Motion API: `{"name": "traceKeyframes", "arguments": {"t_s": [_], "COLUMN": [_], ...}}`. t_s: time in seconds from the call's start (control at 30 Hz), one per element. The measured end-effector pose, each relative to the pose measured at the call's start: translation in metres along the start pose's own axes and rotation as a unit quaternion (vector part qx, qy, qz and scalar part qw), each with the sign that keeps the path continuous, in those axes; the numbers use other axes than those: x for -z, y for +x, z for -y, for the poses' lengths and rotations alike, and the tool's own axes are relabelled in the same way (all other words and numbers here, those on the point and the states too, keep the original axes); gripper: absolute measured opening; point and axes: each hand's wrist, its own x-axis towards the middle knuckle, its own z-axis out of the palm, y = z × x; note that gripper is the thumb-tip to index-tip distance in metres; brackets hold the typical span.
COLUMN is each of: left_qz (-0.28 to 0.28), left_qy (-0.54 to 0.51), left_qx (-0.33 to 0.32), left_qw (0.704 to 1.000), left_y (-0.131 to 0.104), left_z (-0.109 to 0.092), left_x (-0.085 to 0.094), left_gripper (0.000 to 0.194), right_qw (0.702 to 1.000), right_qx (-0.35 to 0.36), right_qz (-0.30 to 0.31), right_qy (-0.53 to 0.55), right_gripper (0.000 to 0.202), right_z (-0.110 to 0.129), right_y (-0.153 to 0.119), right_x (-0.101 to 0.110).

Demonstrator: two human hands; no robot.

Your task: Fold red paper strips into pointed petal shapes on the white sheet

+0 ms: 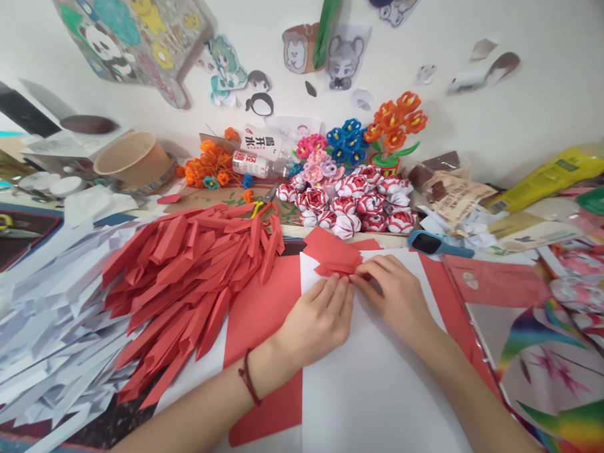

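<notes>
My left hand (319,319) and my right hand (392,296) press side by side on a small red paper piece (336,255), fingertips pinching its near folded edge. The piece lies on a white sheet (373,383) that overlaps red sheets (258,318). A red string bracelet circles my left wrist. Left of my hands a big heap of folded red paper strips (188,271) fans out, and beyond it a heap of folded white strips (40,311).
Red-and-white paper flowers (354,204) cluster behind the work spot, with orange, pink and blue paper flowers (348,141) by the wall. A blue smartwatch (435,244) lies at right, a paper bowl (131,160) at back left, a colourful printed sheet (553,362) at right.
</notes>
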Motion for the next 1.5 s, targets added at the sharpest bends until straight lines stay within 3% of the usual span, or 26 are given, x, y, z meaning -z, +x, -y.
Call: {"name": "traceKeyframes", "arguments": {"t_s": [0.6,1.5], "left_qz": [0.055,0.050], "left_qy": [0.009,-0.023], "left_qx": [0.014,0.028], "left_qw": [0.998,0.998], "left_y": [-0.0007,0.0000], "left_z": [-0.0042,-0.0010], "left_x": [-0.0013,-0.0036], "left_gripper": [0.035,0.034], "right_qw": [0.998,0.995], "right_qx": [-0.057,-0.087], "right_qz": [-0.024,-0.012], "right_qy": [0.016,0.055], "right_gripper": [0.018,0.007], "right_z": [0.0032,0.0025], "right_y": [-0.0006,0.0005], "right_x": [-0.0021,-0.0017]}}
